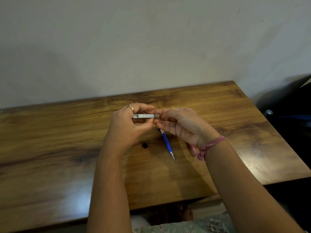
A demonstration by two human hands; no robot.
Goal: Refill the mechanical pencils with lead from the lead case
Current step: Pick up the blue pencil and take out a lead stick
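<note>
Both hands hold the lead case [145, 116], a slim grey box with a green and white label, level above the wooden table [50, 148]. My left hand [129, 125] grips its left end between fingers and thumb. My right hand [180, 126] pinches its right end with the fingertips. A blue mechanical pencil [167, 143] lies on the table under my hands, its metal tip pointing toward me. A pink mechanical pencil [192, 150] lies beside it, mostly hidden by my right wrist. A small black cap [145, 145] lies left of the blue pencil.
The table's far edge meets a pale wall. Its right edge drops off next to dark objects [289, 115] on the right. A pink thread band [210, 145] circles my right wrist.
</note>
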